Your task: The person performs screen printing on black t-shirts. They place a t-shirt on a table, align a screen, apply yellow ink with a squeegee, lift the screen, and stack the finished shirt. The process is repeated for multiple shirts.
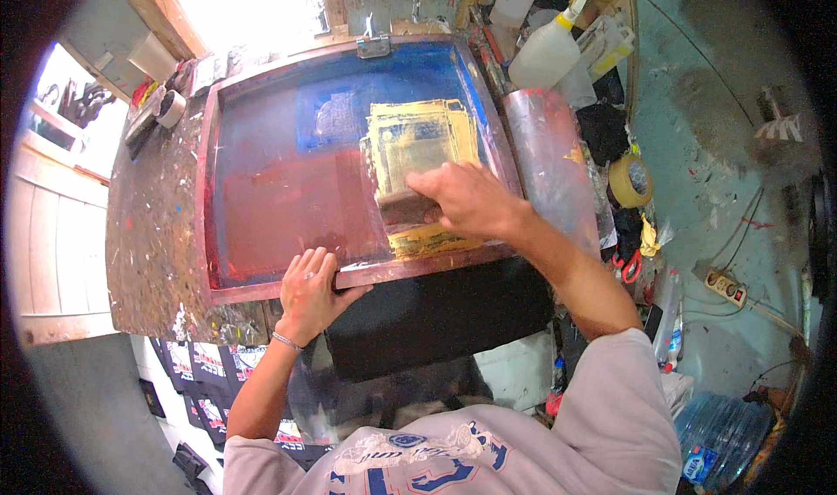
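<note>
- Saw a paint-flecked table (144,233) under the work.
- Found a wide screen frame (418,267) lying flat on it; judged stiff along the rails, fairly light for such breadth, with blue and dark-red mesh probably fragile; best held by the rails.
- Noticed a black sheet (436,316) below the near rail; could not tell whether soft or stiff.
- Made out yellow paint (440,116) on the mesh's right part, likely wet and slippery.
- Saw the right hand (471,200) closed around a dark block (403,209) over the yellow paint; judged small, light and firm, best taken along the upper edge.
- Saw the left hand (308,293) gripping the near rail, steadying it, seemingly.
- Spotted a metal clamp (373,48) at the far rail.
</note>
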Tool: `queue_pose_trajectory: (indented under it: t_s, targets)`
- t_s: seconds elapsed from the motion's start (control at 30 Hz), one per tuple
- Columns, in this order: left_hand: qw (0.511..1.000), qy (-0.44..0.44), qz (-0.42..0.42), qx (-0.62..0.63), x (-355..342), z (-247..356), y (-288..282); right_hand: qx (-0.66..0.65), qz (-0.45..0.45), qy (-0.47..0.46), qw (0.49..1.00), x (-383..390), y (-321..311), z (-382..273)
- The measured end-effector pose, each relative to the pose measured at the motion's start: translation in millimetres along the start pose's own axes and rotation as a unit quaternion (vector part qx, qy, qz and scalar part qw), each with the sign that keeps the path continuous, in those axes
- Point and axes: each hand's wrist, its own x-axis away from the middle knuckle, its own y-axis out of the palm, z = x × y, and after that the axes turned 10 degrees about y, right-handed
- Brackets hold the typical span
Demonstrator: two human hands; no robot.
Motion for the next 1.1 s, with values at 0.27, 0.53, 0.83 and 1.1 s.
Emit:
queue_pose_trajectory:
  t_s: [0.27, 0.53, 0.83, 1.1]
  targets:
    - [1.000, 0.007, -0.012, -0.003, -4, -1, 5, 0.008, 0.127, 0.042, 0.991, -74, -31, 72]
    - [1.000, 0.011, -0.004, 0.003, -4, 2, 3, 0.024, 0.048, 0.077, 0.996, -74, -24, 80]
    - [0.999, 0.019, 0.027, 0.015, -3, 1, 0, 0.024, 0.011, 0.090, 0.996, 17, 3, 13]
    - [1.000, 0.013, 0.006, 0.011, -4, -3, 4, -0.012, 0.131, 0.031, 0.991, -116, -24, 69]
